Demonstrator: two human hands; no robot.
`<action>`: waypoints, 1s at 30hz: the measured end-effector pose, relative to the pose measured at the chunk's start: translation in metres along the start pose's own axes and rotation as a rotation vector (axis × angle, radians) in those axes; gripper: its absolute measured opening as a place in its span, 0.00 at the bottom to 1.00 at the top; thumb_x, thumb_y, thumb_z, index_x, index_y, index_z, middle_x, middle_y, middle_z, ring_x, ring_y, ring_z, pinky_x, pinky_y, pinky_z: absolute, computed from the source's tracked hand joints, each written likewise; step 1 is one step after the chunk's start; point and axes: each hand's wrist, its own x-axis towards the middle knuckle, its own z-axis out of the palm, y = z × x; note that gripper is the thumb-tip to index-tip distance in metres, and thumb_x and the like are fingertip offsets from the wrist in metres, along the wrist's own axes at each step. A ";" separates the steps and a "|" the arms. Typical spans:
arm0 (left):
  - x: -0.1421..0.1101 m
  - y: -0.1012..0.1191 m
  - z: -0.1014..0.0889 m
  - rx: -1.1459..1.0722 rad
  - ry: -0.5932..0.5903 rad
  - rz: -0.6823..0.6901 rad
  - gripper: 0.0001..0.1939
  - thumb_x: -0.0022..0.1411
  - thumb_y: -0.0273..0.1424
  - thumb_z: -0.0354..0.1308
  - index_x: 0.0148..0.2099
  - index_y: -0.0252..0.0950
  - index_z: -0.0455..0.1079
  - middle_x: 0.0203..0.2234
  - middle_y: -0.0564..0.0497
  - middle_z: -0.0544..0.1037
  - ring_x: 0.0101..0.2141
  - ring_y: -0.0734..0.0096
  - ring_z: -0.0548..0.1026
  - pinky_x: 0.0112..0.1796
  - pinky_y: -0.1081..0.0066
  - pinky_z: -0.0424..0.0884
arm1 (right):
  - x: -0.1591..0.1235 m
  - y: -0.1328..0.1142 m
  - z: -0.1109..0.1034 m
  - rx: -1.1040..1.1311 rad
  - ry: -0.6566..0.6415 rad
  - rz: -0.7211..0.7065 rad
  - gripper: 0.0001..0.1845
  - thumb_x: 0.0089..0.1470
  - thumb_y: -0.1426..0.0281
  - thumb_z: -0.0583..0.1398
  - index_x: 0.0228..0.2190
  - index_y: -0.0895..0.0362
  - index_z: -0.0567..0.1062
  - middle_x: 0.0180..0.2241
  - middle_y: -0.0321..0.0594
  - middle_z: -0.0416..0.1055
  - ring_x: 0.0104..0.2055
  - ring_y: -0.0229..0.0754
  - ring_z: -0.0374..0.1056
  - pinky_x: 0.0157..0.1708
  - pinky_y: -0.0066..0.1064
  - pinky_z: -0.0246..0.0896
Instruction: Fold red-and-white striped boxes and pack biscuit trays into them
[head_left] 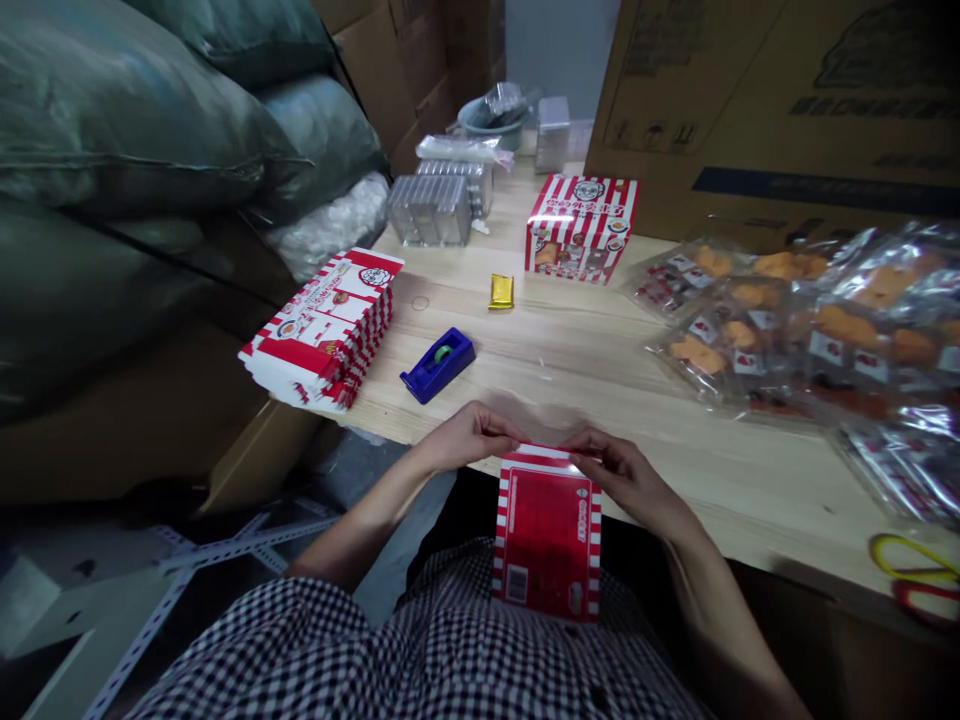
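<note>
A red carton with white striped edges (546, 540) hangs over the table's front edge, close to my body. Its printed side, with a barcode at the lower left, faces me. My left hand (480, 437) pinches its far left corner. At the far right corner my right hand (616, 472) is closed on the same edge, thumb on top. Beyond my left hand sits a blue tape dispenser (439, 366) with a green core. A pile of flat red-and-white cartons (324, 325) lies to the left. Farther back are a small gold packet (501, 292) and a folded-up striped box (582, 230).
Clear-wrapped packs with orange pieces (757, 330) cover the right side, with yellow-and-red scissors (915, 570) in front. Stacked clear plastic trays (430, 210) and a basin (491, 125) stand at the back. A large cardboard box (720, 110) borders the table (570, 350); stuffed sacks (135, 110) rise at left.
</note>
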 end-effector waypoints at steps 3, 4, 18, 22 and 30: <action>-0.001 0.003 -0.002 0.044 -0.040 0.016 0.12 0.58 0.33 0.65 0.43 0.33 0.81 0.36 0.45 0.85 0.35 0.67 0.81 0.41 0.69 0.75 | 0.004 0.000 0.001 -0.013 -0.002 0.003 0.11 0.61 0.60 0.62 0.39 0.53 0.79 0.38 0.38 0.75 0.41 0.41 0.70 0.41 0.31 0.63; -0.002 0.004 -0.002 0.069 -0.054 0.030 0.12 0.59 0.33 0.64 0.44 0.33 0.81 0.37 0.45 0.85 0.36 0.66 0.81 0.41 0.69 0.75 | 0.004 0.001 0.002 -0.018 0.000 -0.002 0.11 0.61 0.60 0.62 0.39 0.53 0.80 0.38 0.38 0.75 0.41 0.42 0.71 0.41 0.31 0.63; -0.037 -0.015 0.023 0.070 0.134 0.131 0.15 0.63 0.35 0.62 0.51 0.39 0.78 0.51 0.44 0.80 0.50 0.59 0.79 0.54 0.59 0.72 | -0.020 0.005 0.012 0.004 0.050 0.014 0.16 0.63 0.59 0.60 0.50 0.47 0.78 0.52 0.40 0.76 0.55 0.47 0.70 0.54 0.38 0.64; -0.038 -0.017 0.037 -0.026 0.271 0.131 0.11 0.62 0.33 0.63 0.46 0.37 0.81 0.46 0.44 0.82 0.47 0.61 0.80 0.52 0.62 0.74 | -0.031 -0.003 0.017 0.048 0.088 0.032 0.16 0.64 0.60 0.59 0.52 0.46 0.77 0.52 0.40 0.76 0.53 0.47 0.72 0.54 0.40 0.66; -0.004 0.013 0.025 0.040 0.420 0.486 0.09 0.63 0.30 0.62 0.44 0.37 0.81 0.46 0.44 0.83 0.50 0.62 0.79 0.53 0.64 0.73 | -0.004 -0.036 -0.002 -0.190 0.270 -0.377 0.14 0.63 0.67 0.60 0.49 0.46 0.79 0.50 0.41 0.77 0.55 0.45 0.70 0.56 0.41 0.65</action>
